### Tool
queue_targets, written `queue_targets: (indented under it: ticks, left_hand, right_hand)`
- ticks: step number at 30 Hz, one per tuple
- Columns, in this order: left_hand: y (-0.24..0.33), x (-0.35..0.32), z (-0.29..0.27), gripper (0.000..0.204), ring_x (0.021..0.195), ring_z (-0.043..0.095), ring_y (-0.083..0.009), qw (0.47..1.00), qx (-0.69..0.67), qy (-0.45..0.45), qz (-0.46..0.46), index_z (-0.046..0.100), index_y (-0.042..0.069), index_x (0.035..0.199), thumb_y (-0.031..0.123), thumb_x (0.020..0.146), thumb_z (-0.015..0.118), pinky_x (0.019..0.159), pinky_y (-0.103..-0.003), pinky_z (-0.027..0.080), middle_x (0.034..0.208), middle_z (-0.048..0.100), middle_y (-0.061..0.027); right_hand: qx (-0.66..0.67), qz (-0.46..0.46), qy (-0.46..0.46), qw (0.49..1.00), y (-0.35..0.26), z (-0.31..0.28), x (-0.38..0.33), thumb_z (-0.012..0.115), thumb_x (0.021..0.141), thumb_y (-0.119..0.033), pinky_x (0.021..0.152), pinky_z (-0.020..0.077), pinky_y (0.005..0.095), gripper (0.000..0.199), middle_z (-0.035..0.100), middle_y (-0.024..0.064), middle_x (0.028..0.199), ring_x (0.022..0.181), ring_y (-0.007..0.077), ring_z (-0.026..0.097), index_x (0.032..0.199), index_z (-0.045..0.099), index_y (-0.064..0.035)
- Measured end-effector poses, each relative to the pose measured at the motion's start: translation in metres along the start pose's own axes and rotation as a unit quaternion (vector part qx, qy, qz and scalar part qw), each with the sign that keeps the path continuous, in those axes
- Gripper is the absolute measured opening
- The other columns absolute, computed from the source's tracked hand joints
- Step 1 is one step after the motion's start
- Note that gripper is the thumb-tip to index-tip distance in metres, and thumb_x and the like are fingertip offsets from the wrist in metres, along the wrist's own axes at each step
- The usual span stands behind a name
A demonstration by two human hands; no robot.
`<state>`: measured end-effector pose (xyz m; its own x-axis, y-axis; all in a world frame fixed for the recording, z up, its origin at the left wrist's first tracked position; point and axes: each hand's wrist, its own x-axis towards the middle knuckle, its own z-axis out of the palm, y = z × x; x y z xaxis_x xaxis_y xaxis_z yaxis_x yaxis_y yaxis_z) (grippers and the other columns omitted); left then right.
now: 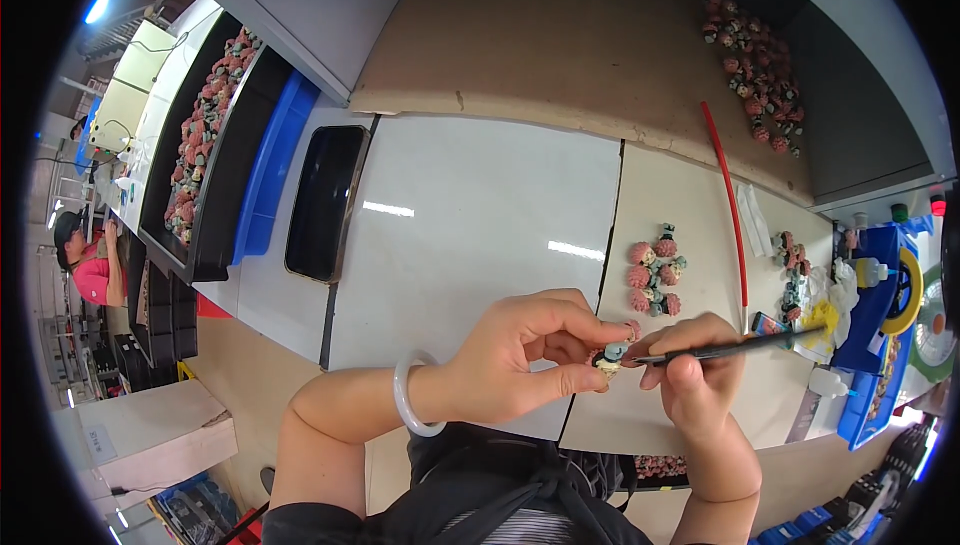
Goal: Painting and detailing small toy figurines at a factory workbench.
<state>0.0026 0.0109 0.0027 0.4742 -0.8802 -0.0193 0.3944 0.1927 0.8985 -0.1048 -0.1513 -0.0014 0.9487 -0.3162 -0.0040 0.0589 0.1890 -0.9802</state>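
My left hand (530,355), with a pale bangle at its wrist, pinches a small painted figurine (612,355) between thumb and fingers. The figurine has pink, teal and cream parts. In my right hand (697,370) is a slim black paintbrush (740,347), held like a pen. Its narrow end points left and meets or nearly meets the figurine; I cannot tell if they touch. Just beyond my right hand, a cluster of similar figurines (656,273) lies on the cream part of the table.
A dark phone (326,203) lies at the left, beside a blue tray (275,160) and a black tray (210,195) holding many figurines. A long red stick (728,200) crosses the right side. More figurines (755,75) lie on the brown shelf. Another person (92,265) is far left.
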Motion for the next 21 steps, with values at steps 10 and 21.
queue_targets:
  ticks: [10,21]
  left_hand:
    - [0.0,0.001,-0.001,0.037,0.08,0.059,-0.0148,0.986,0.157,0.049,0.026,0.05,-0.002,0.104,-0.007,0.071,0.066,0.073,-0.027,0.051,0.089,0.051,-0.0081]
    - [-0.02,0.001,0.016,0.055,0.078,0.058,-0.0168,0.937,0.32,0.038,0.131,0.038,0.001,0.11,-0.008,0.065,0.067,0.073,-0.028,0.049,0.094,0.049,-0.0109]
  right_hand:
    - [-0.127,-0.159,0.044,0.978,-0.009,-0.02,0.022,0.051,0.087,-0.024,0.057,0.0477,0.0245,0.027,0.053,0.008,0.061,0.058,0.0147,0.053,0.096,0.053,0.0008]
    - [-0.315,-0.241,-0.008,0.918,-0.057,-0.016,-0.009,0.072,0.065,-0.004,0.06,0.0459,0.0294,0.021,0.058,0.0093,0.073,0.066,0.0209,0.058,0.083,0.061,-0.0047]
